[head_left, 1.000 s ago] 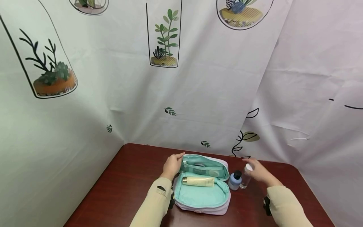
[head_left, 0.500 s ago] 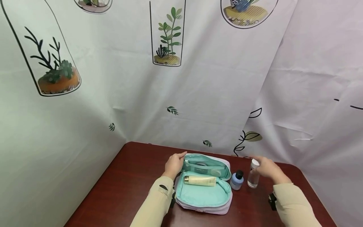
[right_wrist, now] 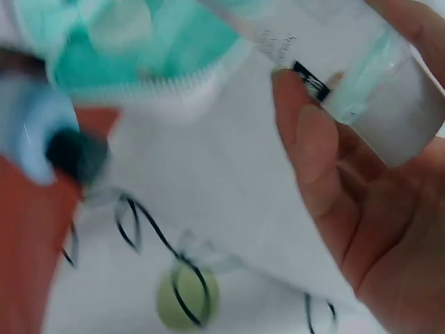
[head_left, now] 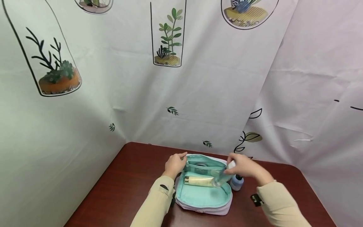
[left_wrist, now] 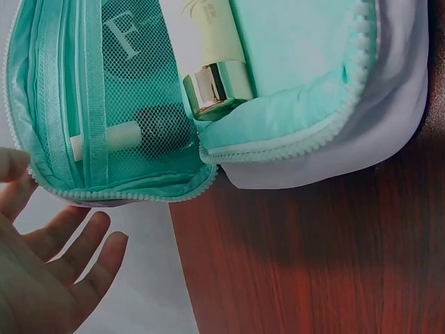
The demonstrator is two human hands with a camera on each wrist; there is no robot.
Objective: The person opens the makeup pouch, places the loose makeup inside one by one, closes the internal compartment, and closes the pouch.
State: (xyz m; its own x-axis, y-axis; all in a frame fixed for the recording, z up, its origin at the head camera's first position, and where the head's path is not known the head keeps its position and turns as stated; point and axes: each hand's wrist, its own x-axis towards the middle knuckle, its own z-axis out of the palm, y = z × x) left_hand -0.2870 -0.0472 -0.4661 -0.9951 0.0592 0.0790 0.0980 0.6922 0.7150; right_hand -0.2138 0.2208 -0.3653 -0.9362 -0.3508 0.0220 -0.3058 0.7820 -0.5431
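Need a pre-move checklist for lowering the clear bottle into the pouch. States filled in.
1. Right hand holding clear bottle: ok, gripped near its white cap.
2. Pouch unzipped, lid raised: ok.
3. Left hand on lid: ok, at its edge.
4. Bottle laid level: not ok, tilted, cap end up.
5. Compartment free of other items: not ok, cream tube lies in it.
6. Bottle clear of tube: cannot tell; they overlap in the head view.
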